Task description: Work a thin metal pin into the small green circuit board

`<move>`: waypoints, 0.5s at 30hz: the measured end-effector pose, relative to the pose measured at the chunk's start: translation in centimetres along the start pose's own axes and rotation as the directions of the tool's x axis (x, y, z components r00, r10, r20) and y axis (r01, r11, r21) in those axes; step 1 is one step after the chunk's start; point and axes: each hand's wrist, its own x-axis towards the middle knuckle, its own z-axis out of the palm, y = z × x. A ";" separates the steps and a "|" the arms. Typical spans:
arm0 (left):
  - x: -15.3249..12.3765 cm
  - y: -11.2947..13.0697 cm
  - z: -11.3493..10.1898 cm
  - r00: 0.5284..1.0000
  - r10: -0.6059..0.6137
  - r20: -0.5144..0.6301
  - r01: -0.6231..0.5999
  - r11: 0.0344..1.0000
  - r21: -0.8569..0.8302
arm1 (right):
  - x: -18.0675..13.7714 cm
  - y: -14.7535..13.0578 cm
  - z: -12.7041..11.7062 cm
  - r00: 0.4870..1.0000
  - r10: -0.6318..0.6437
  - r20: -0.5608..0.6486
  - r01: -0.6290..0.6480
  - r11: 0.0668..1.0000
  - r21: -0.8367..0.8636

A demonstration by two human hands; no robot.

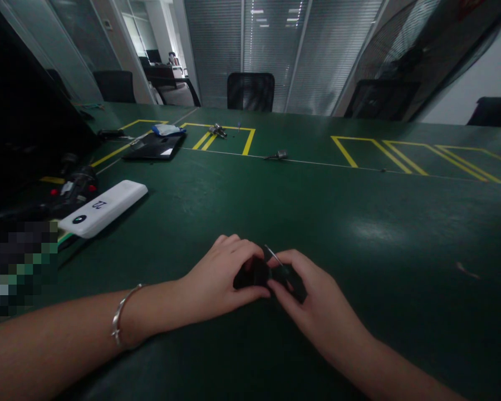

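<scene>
Low in the middle of the head view, my two hands meet just above the dark green table [250, 206]. My left hand [221, 273] is closed with thumb and fingers curled round a small dark object [261, 274], mostly hidden in shadow. From the other side, my right hand [317, 289] is closed, its thumb and index finger drawn together at that object. A thin silvery metal rod [273, 254] sticks up at a slant by the right index fingertip. Where the rod joins the dark object I cannot tell.
A white power bank [108, 209] marked 22 lies left. Behind it are a black tablet [154, 146], a blue-and-white packet [167, 130] and a cluster of small metal parts [217, 131]. A small metal piece [280, 155] lies mid-table. Yellow tape [354, 137] marks the far side.
</scene>
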 end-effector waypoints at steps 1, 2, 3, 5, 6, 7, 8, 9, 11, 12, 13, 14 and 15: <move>0.0 -0.1 0.0 1.000 -0.023 -0.004 0.023 0.998 -0.058 | 0.0 0.0 0.0 0.999 -0.006 -0.032 0.007 0.999 0.033; -0.1 -0.1 0.1 0.999 -0.049 -0.004 0.048 0.991 -0.126 | -0.1 0.1 -0.1 0.998 -0.019 -0.066 0.023 0.998 0.065; -0.1 -0.2 0.1 0.998 -0.069 0.002 0.068 0.978 -0.199 | -0.1 0.1 -0.1 0.995 -0.033 -0.099 0.043 0.995 0.093; -0.2 -0.2 0.2 0.997 -0.077 0.023 0.080 0.943 -0.324 | -0.2 0.2 -0.1 0.984 -0.085 -0.153 0.105 0.987 0.123; -0.3 -0.2 0.3 0.997 -0.068 0.033 0.075 0.928 -0.366 | -0.3 0.2 0.0 0.978 -0.115 -0.174 0.138 0.982 0.126; -0.3 -0.2 0.3 0.998 -0.055 0.038 0.065 0.918 -0.391 | -0.3 0.3 0.0 0.971 -0.143 -0.190 0.168 0.978 0.124; -0.3 -0.2 0.4 0.998 -0.043 0.039 0.054 0.914 -0.403 | -0.4 0.3 0.0 0.965 -0.165 -0.202 0.191 0.974 0.118; -0.3 -0.1 0.4 0.999 -0.033 0.036 0.045 0.911 -0.409 | -0.4 0.3 0.0 0.962 -0.180 -0.206 0.206 0.972 0.111; -0.3 -0.1 0.4 0.999 -0.017 0.030 0.028 0.909 -0.417 | -0.4 0.2 0.0 0.960 -0.200 -0.198 0.222 0.970 0.098; -0.3 -0.1 0.4 1.000 -0.010 0.029 0.021 0.906 -0.422 | -0.3 0.2 0.0 0.960 -0.207 -0.190 0.226 0.970 0.088; -0.3 -0.1 0.4 1.000 -0.003 0.028 0.015 0.904 -0.427 | -0.3 0.2 -0.1 0.959 -0.216 -0.183 0.233 0.969 0.080; -0.3 -0.1 0.3 1.000 0.000 0.027 0.011 0.904 -0.427 | -0.2 0.1 -0.1 0.958 -0.226 -0.177 0.241 0.968 0.073; -0.3 -0.1 0.3 1.000 0.003 0.027 0.008 0.907 -0.421 | -0.2 0.1 -0.1 0.957 -0.235 -0.172 0.250 0.966 0.070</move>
